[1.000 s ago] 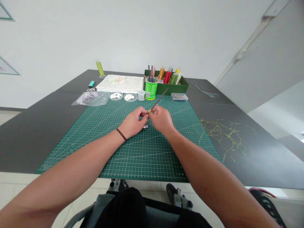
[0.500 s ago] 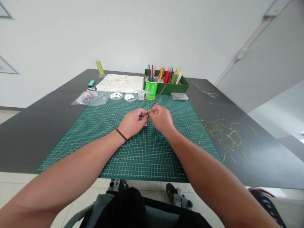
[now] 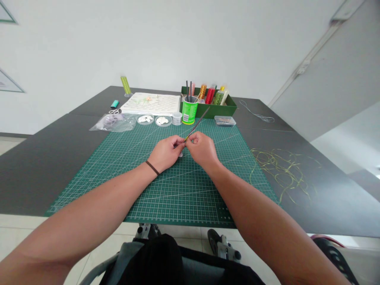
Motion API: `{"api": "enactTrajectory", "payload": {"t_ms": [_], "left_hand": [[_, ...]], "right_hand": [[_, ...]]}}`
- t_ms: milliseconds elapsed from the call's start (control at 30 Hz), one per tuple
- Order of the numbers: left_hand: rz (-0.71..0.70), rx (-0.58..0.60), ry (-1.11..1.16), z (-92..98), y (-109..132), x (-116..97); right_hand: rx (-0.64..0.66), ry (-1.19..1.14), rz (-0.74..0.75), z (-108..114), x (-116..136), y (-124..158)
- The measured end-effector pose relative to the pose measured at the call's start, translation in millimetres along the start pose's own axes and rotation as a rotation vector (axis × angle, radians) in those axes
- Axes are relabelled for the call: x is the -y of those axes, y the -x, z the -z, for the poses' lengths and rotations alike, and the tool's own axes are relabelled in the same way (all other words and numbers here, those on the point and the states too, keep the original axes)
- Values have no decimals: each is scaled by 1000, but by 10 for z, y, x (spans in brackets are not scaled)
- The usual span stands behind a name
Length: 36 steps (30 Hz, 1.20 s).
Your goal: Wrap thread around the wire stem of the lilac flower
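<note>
My left hand [image 3: 166, 152], a dark band at its wrist, is closed in a pinch on the lower part of a thin dark stick [image 3: 198, 123]. The stick slants up and away to the right. Yellow-green thread [image 3: 186, 139] shows around it at my fingertips. Against that spot, my right hand [image 3: 202, 148] is closed, thumb and forefinger pinching at the thread; its exact grip is partly hidden. A small pale piece [image 3: 180, 154] peeks out below my left fingers. Both hands are over the green cutting mat [image 3: 184, 198].
A loose tangle of yellow-green thread [image 3: 279, 168] lies at right. Behind the hands stand a green can [image 3: 189, 113] with sticks, a green box [image 3: 228, 111] of coloured rolls, lidded tubs [image 3: 177, 118] and dishes [image 3: 163, 121]. Scissors [image 3: 115, 111] and a plastic bag [image 3: 113, 122] lie left.
Both hands stay nearly in place. The stick's far end has shifted slightly to the right, and the yellow-green part shows a little less between my fingertips.
</note>
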<state>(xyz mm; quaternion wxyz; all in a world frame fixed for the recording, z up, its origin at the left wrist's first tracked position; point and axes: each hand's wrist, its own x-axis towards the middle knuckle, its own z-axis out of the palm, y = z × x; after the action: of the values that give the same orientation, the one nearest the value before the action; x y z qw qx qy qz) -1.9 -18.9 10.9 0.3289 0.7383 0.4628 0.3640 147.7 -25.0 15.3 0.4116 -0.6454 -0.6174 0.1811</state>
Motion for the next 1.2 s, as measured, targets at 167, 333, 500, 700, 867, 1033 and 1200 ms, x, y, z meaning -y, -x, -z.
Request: {"api": "enactTrajectory", "payload": {"t_ms": [167,333,500,700,867,1033,1200], "left_hand": [[160,-69,243,-13,-56,-5],[212,-96,477,-39,-92,41],[184,-145,526,-33,-99,75],[222,-166,566,-26,-108,52],[259,-153,624,-32,-115,49],[279,-111,697,-31,-119,70],[284,-42,703,-30,-130,120]], "right_hand": [[1,-32,1,-2,14,7],[-6,-62,-3,15,51,15],[-29,-80,24,17,57,24],[-40,-74,46,22,48,33],[-37,-73,51,20,38,34],[-28,-66,46,23,24,19],[-19,-56,36,32,12,13]]}}
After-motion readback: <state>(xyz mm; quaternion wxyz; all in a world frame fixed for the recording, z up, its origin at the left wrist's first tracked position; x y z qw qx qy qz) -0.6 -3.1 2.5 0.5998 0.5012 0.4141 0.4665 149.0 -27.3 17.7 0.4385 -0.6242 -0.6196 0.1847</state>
